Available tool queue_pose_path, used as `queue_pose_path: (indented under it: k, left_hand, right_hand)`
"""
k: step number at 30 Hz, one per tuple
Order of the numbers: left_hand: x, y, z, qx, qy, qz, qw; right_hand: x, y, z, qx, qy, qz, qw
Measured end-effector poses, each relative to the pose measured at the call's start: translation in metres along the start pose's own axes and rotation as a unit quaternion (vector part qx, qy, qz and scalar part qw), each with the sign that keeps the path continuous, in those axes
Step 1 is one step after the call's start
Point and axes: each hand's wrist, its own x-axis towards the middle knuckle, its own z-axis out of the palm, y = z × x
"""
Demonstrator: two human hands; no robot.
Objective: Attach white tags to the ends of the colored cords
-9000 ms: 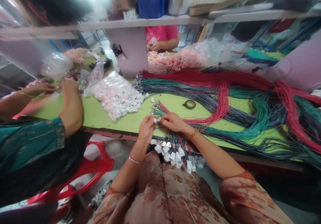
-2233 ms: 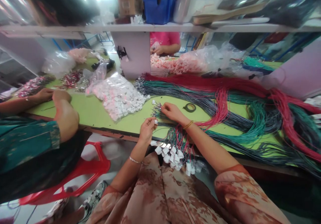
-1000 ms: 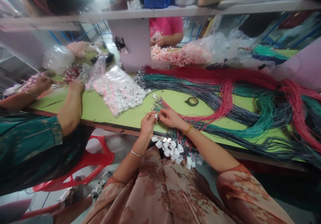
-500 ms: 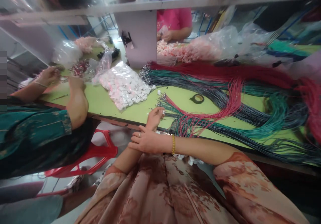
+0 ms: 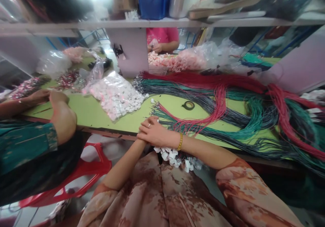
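Note:
My right hand, with a ring and a yellow bead bracelet at the wrist, lies across the back of my left hand. Its fingers are laid out, with nothing seen in them. My left hand is mostly covered, its fingers closed at the table edge where a bit of a white plastic connector shows. Just beyond are the metal-tipped ends of a bundle of red, green and black wires. Several white connectors on wires hang below the table edge, by my lap.
A clear bag of white connectors lies left of the wires. A roll of black tape sits on the green tabletop. Long wire bundles stretch right. A co-worker's arm is at left, above a red stool. A shelf crosses above.
My right hand has slid from my left wrist up onto the left hand, covering most of it. The camera view has tilted up and turned right.

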Motion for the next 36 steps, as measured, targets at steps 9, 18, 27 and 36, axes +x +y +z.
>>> queue_pose_path:
  k: [9,18,27,36]
  left_hand:
    - [0.029,0.004,-0.014,-0.206,-0.12,0.016,0.971]
    - [0.025,0.005,-0.017,-0.252,-0.12,0.01,0.96]
    - [0.01,0.004,-0.015,-0.234,-0.144,0.018,0.961]
    - [0.008,0.001,-0.016,-0.25,-0.131,0.016,0.959]
  right_hand:
    - [-0.03,0.117,-0.018,-0.01,0.041,0.397,0.917]
    - [-0.041,0.137,0.007,0.017,0.058,0.431,0.9]
    - [-0.024,0.142,0.008,0.173,0.213,0.375,0.885]
    - [0.004,0.134,-0.005,0.215,0.221,0.327,0.893]
